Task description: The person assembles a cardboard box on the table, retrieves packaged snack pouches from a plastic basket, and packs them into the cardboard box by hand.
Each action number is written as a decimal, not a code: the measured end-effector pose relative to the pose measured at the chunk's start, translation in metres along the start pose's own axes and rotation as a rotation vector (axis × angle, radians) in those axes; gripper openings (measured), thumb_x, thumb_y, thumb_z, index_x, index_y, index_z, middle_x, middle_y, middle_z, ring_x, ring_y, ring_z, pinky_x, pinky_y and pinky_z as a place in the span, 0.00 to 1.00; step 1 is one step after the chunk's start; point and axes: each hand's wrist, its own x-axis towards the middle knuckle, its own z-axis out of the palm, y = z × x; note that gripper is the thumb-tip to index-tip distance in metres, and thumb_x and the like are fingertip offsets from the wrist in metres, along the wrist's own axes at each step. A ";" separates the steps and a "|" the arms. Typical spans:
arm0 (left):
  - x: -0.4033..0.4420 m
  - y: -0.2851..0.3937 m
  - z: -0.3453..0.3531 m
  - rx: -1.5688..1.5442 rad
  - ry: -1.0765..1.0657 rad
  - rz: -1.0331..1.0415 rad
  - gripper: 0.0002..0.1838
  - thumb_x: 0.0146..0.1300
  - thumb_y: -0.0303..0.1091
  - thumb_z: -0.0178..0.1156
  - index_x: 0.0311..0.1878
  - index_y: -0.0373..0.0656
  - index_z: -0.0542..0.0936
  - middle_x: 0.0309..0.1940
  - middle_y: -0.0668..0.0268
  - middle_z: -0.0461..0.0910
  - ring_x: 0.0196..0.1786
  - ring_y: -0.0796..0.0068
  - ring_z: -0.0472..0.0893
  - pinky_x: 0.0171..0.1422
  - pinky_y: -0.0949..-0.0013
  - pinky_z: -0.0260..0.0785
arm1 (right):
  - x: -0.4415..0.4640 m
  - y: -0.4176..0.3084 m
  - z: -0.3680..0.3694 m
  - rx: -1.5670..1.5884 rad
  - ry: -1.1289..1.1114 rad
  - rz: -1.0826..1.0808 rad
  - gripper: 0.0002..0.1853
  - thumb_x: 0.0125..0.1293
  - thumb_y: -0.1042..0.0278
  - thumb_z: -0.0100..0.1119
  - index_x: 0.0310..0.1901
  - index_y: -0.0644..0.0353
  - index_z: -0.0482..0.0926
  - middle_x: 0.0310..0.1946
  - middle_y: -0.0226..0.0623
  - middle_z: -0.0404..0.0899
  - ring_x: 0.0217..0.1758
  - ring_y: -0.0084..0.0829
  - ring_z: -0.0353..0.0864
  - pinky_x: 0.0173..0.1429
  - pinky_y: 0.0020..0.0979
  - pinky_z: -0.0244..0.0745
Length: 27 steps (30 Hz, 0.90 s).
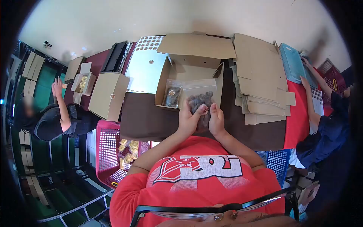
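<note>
You grip a clear bag (pixel 200 100) of dark pieces (pixel 207 95) at the near edge of an open cardboard box (pixel 161 81), the fingers of your left hand (pixel 187 121) and right hand (pixel 216 123) clamped on the bag's sides (a second bag (pixel 172 100) sits inside).

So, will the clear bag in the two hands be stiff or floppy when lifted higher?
Probably floppy: the top of the clear bag looks thin and translucent. The dark pieces look loose and lumpy, so they may shift inside. Glossy plastic could feel slightly slippery.
</note>
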 end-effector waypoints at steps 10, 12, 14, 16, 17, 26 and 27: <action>0.001 0.002 -0.006 0.061 0.108 0.179 0.15 0.75 0.38 0.46 0.49 0.35 0.73 0.39 0.62 0.79 0.42 0.78 0.74 0.49 0.72 0.68 | -0.008 0.008 0.006 0.035 0.096 -0.028 0.29 0.75 0.50 0.43 0.59 0.74 0.67 0.52 0.43 0.77 0.56 0.27 0.73 0.63 0.29 0.66; 0.001 0.007 -0.004 0.147 0.112 0.232 0.16 0.76 0.39 0.43 0.47 0.35 0.74 0.38 0.62 0.79 0.41 0.78 0.73 0.48 0.72 0.68 | -0.008 0.001 0.003 0.006 0.043 -0.027 0.30 0.72 0.50 0.49 0.60 0.73 0.66 0.51 0.43 0.77 0.56 0.28 0.74 0.62 0.29 0.66; 0.003 0.008 -0.003 0.086 0.141 0.209 0.16 0.76 0.38 0.43 0.48 0.34 0.74 0.39 0.62 0.79 0.42 0.78 0.74 0.49 0.71 0.67 | -0.006 -0.010 0.002 -0.022 -0.018 -0.026 0.32 0.70 0.49 0.54 0.61 0.73 0.65 0.51 0.43 0.76 0.56 0.28 0.74 0.62 0.30 0.67; 0.006 0.002 -0.007 0.056 0.155 0.199 0.16 0.76 0.38 0.42 0.49 0.34 0.74 0.39 0.62 0.79 0.42 0.78 0.74 0.50 0.71 0.67 | -0.003 -0.019 0.002 -0.188 -0.158 0.079 0.39 0.65 0.54 0.62 0.67 0.72 0.57 0.57 0.41 0.72 0.61 0.28 0.70 0.66 0.29 0.62; 0.009 -0.012 -0.014 0.027 0.123 0.134 0.16 0.76 0.39 0.43 0.50 0.35 0.74 0.41 0.64 0.78 0.44 0.78 0.74 0.52 0.72 0.67 | -0.001 -0.017 0.001 -0.189 -0.158 0.078 0.39 0.65 0.54 0.62 0.67 0.72 0.57 0.57 0.41 0.72 0.61 0.28 0.70 0.66 0.29 0.62; 0.005 -0.023 -0.021 -0.097 0.063 -0.028 0.18 0.76 0.39 0.43 0.57 0.36 0.72 0.49 0.66 0.77 0.51 0.78 0.74 0.59 0.72 0.64 | 0.000 0.002 -0.006 -0.028 -0.346 0.161 0.38 0.66 0.58 0.61 0.68 0.69 0.51 0.61 0.44 0.66 0.66 0.33 0.65 0.70 0.32 0.57; 0.005 -0.022 -0.021 -0.112 0.074 -0.070 0.18 0.76 0.40 0.43 0.58 0.36 0.72 0.49 0.66 0.76 0.52 0.77 0.73 0.60 0.72 0.64 | 0.000 0.005 -0.008 -0.058 -0.364 0.153 0.39 0.67 0.59 0.60 0.69 0.69 0.50 0.62 0.44 0.65 0.66 0.33 0.64 0.71 0.32 0.56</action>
